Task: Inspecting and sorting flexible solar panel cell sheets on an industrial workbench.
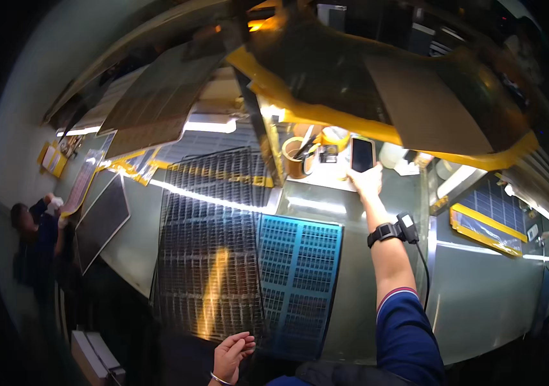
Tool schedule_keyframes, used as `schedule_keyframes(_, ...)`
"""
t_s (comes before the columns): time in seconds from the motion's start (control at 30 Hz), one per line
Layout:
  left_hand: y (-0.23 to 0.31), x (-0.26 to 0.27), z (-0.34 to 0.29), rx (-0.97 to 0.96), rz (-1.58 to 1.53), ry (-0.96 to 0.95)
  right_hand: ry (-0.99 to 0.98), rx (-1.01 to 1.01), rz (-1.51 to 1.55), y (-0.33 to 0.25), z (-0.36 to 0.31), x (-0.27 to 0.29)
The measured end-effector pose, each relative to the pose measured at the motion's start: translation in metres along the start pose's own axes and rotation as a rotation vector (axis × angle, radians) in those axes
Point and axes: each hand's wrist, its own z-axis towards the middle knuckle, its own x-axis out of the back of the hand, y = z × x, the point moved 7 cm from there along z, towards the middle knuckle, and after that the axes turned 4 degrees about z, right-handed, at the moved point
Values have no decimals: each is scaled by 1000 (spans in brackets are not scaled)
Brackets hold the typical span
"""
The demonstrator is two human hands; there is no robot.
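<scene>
My right hand (367, 181) reaches forward over the bench and grips the lower end of a dark-screened smartphone (363, 156). At the near edge, my left hand (230, 357) is closed, its fingers curled together. Its fingertips are close to the lower right corner of a large dark, see-through grid panel (207, 244); whether they touch it, or pinch anything, I cannot tell. To the right of that panel, partly beneath it, lies a blue panel (300, 276) with rows of small dark cut-outs.
Beyond the smartphone stand a brown cup (295, 154) with tools and a yellow tape roll (335, 136). A yellow-edged sheet (384, 83) hangs overhead. Another person (36, 235) works at the far left by a dark panel (102, 222). A yellow-edged panel (490, 228) lies right.
</scene>
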Motion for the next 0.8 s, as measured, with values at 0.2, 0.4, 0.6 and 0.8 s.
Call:
schedule_keyframes(0.2, -8, 12, 9, -45, -15, -74, 90, -70, -121, -16, 13, -8)
schedule_keyframes(0.4, -26, 49, 3, -201, -19, 107, 287, 394, 9, 4, 22, -23)
schedule_keyframes(0.6, -40, 229, 78, -546, -73, 957, -259, 453, 499, 25, -138, 27)
schedule_keyframes(0.8, -12, 293, 120, -351, -365, 618, -268, 125, 651, 127, -256, 88)
